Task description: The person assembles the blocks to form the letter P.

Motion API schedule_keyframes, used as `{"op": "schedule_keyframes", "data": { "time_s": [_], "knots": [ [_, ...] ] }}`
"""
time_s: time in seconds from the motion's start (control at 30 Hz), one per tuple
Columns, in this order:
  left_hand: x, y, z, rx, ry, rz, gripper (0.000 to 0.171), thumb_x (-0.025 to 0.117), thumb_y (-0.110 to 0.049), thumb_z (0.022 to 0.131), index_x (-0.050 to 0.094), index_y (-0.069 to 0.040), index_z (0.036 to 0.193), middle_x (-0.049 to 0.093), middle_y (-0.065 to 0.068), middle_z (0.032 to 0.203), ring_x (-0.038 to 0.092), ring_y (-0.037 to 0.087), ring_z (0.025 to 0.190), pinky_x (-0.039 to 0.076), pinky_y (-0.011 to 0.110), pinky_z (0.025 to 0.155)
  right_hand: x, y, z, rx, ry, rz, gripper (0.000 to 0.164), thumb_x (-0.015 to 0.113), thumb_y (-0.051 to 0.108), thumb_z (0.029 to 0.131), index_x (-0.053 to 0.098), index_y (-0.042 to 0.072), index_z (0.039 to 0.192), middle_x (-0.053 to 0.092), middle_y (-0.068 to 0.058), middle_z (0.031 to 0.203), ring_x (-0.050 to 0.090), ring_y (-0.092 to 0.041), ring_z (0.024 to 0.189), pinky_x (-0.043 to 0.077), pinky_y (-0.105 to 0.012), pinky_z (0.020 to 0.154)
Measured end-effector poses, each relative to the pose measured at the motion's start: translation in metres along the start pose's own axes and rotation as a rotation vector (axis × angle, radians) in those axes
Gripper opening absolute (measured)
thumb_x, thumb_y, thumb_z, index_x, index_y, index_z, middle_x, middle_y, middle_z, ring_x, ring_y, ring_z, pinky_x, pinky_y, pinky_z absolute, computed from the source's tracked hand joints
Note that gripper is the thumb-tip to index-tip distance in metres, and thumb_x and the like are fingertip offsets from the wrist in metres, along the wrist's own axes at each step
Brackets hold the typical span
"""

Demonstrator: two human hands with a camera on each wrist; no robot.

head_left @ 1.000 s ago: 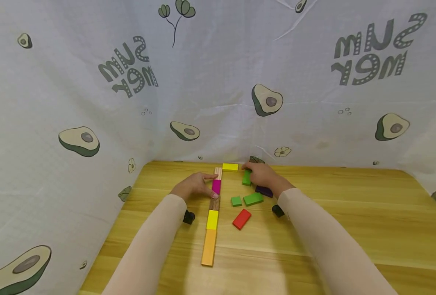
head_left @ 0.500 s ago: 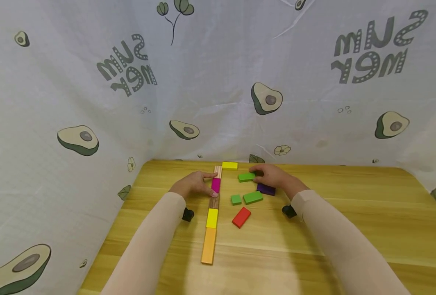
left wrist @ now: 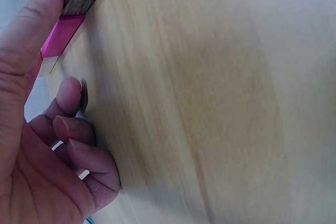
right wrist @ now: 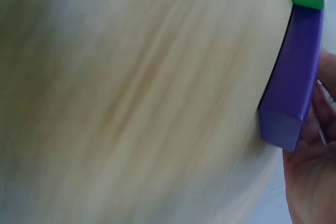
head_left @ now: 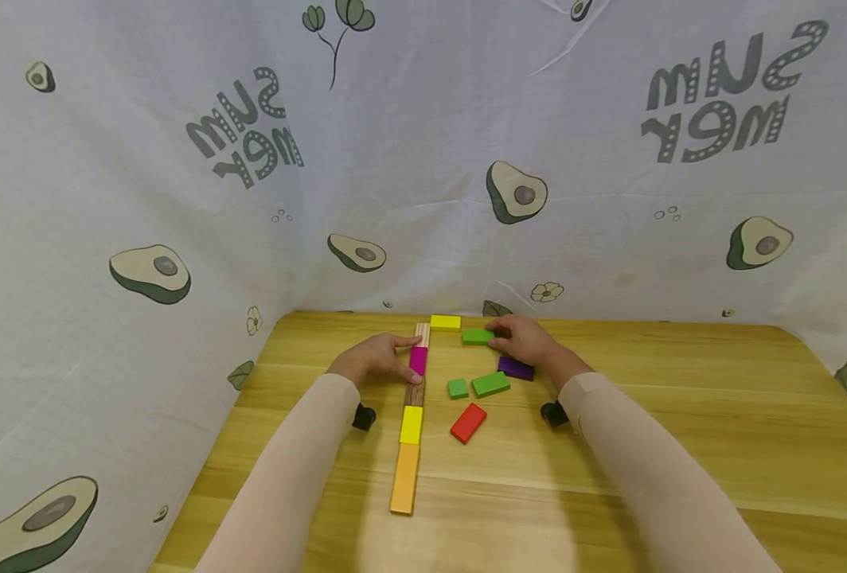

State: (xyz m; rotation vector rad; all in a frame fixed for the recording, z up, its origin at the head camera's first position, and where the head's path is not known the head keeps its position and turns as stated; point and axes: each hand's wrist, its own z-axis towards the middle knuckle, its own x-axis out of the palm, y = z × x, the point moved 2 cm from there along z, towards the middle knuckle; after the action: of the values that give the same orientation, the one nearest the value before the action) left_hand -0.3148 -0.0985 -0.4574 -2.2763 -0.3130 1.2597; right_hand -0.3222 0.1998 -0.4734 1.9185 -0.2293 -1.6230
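At the right end of a green block (head_left: pixel 478 337), my right hand (head_left: pixel 525 341) pinches it between thumb and fingers, just right of a yellow block (head_left: pixel 446 323). My left hand (head_left: pixel 376 360) rests beside a row of blocks. Its thumb touches the row around the magenta block (head_left: pixel 418 360) and the dark brown block (head_left: pixel 414 392); a fingertip reaches the light striped block (head_left: pixel 423 334). In the left wrist view, the other fingers (left wrist: pixel 86 161) hang loosely curled. A purple block (head_left: pixel 516 368) lies below my right hand and, in the right wrist view, hides part of it.
A second yellow block (head_left: pixel 411 425) and an orange block (head_left: pixel 405 479) continue the row toward me. Inside lie a small green square block (head_left: pixel 458 388), another green block (head_left: pixel 491 384) and a red block (head_left: pixel 469 423). A printed curtain (head_left: pixel 423 239) borders the wooden table (head_left: pixel 681 414).
The green block at my right hand has turned from lengthwise to crosswise and shifted back, close to the yellow block. My right hand has moved slightly right. My left hand stays in place.
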Motion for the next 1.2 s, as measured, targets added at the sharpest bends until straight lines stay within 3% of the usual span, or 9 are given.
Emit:
{"op": "schedule_keyframes", "data": {
  "time_s": [0.2, 0.43, 0.67, 1.03, 1.2],
  "knots": [
    [0.0, 0.002, 0.001, -0.004, 0.0, 0.001, 0.088, 0.088, -0.049, 0.076, 0.044, -0.046, 0.151, 0.04, 0.01, 0.164, 0.035, 0.034, 0.152, 0.031, 0.055, 0.124, 0.001, 0.001, 0.006, 0.034, -0.042, 0.034, 0.039, 0.06, 0.021, 0.104, 0.059, 0.001, 0.137, 0.063, -0.026, 0.129, 0.06, -0.04, 0.12, 0.049, -0.056, 0.106],
    [0.001, 0.0, -0.001, -0.005, -0.002, -0.002, 0.087, 0.088, -0.049, 0.076, 0.044, -0.047, 0.152, 0.039, 0.011, 0.164, 0.035, 0.033, 0.152, 0.031, 0.055, 0.125, 0.002, -0.002, 0.016, 0.046, -0.055, 0.002, 0.036, 0.058, 0.021, 0.104, 0.057, 0.004, 0.137, 0.066, -0.019, 0.107, 0.059, -0.028, 0.089, 0.051, -0.04, 0.08],
    [0.001, 0.002, 0.0, 0.002, -0.008, -0.009, 0.087, 0.088, -0.049, 0.076, 0.044, -0.046, 0.151, 0.039, 0.01, 0.164, 0.036, 0.033, 0.152, 0.032, 0.055, 0.124, 0.002, 0.002, 0.018, 0.062, -0.049, -0.006, 0.037, 0.057, 0.02, 0.105, 0.057, 0.005, 0.138, 0.067, -0.02, 0.112, 0.061, -0.031, 0.099, 0.052, -0.049, 0.092],
    [0.002, 0.003, 0.003, 0.0, -0.001, 0.001, 0.088, 0.088, -0.051, 0.075, 0.044, -0.048, 0.151, 0.038, 0.008, 0.165, 0.036, 0.033, 0.151, 0.033, 0.056, 0.123, 0.003, 0.003, 0.018, 0.064, -0.061, -0.03, 0.039, 0.056, 0.022, 0.105, 0.056, 0.005, 0.14, 0.069, -0.02, 0.114, 0.062, -0.032, 0.1, 0.053, -0.049, 0.091],
    [-0.002, 0.003, 0.001, -0.004, 0.005, 0.015, 0.078, 0.081, -0.054, 0.083, 0.044, -0.048, 0.151, 0.038, 0.01, 0.165, 0.033, 0.035, 0.153, 0.029, 0.057, 0.125, 0.003, 0.002, 0.018, 0.077, -0.066, -0.011, 0.044, 0.056, 0.026, 0.105, 0.052, 0.007, 0.145, 0.066, -0.021, 0.115, 0.061, -0.033, 0.103, 0.052, -0.05, 0.093]
  ]
}}
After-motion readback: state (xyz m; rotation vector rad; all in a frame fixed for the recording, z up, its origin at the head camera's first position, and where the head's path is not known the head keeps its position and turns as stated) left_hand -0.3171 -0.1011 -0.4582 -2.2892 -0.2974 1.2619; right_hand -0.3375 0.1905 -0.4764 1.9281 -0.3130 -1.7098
